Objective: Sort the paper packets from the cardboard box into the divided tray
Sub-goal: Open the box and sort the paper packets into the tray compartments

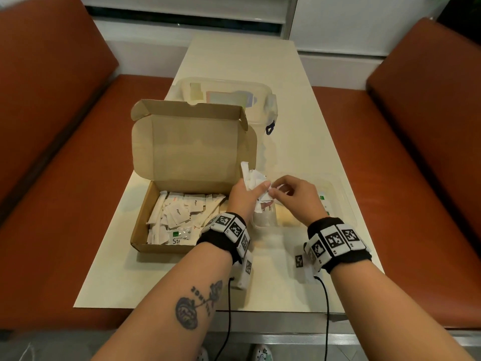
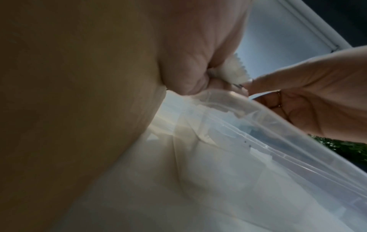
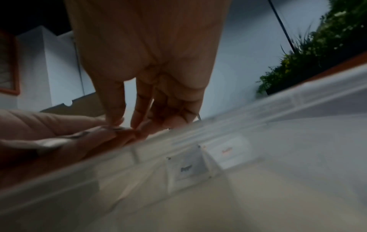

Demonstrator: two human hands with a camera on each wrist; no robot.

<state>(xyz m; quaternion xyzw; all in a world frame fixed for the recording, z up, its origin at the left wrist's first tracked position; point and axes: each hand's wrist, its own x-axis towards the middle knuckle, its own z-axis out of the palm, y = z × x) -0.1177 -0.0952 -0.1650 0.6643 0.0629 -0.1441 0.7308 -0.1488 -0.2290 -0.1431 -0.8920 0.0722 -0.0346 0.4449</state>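
Observation:
An open cardboard box (image 1: 166, 230) at the table's left holds several white paper packets (image 1: 179, 213). Just right of it, my left hand (image 1: 247, 194) grips a bunch of white packets (image 1: 251, 178) above the clear divided tray (image 1: 341, 204). My right hand (image 1: 282, 190) meets it from the right and pinches one packet (image 1: 268, 196) at the bunch's lower edge. The left wrist view shows my curled left fingers (image 2: 188, 75) around a white packet (image 2: 236, 73), with the right hand (image 2: 307, 97) touching it. In the right wrist view, two labelled packets (image 3: 186, 168) lie in the tray (image 3: 298, 97) below my right fingers (image 3: 115, 106).
A clear lidded plastic container (image 1: 226, 97) stands behind the cardboard box's raised lid (image 1: 192, 142). Orange bench seats (image 1: 406, 178) flank the narrow cream table (image 1: 294, 287). Wrist cables hang over the table's near edge.

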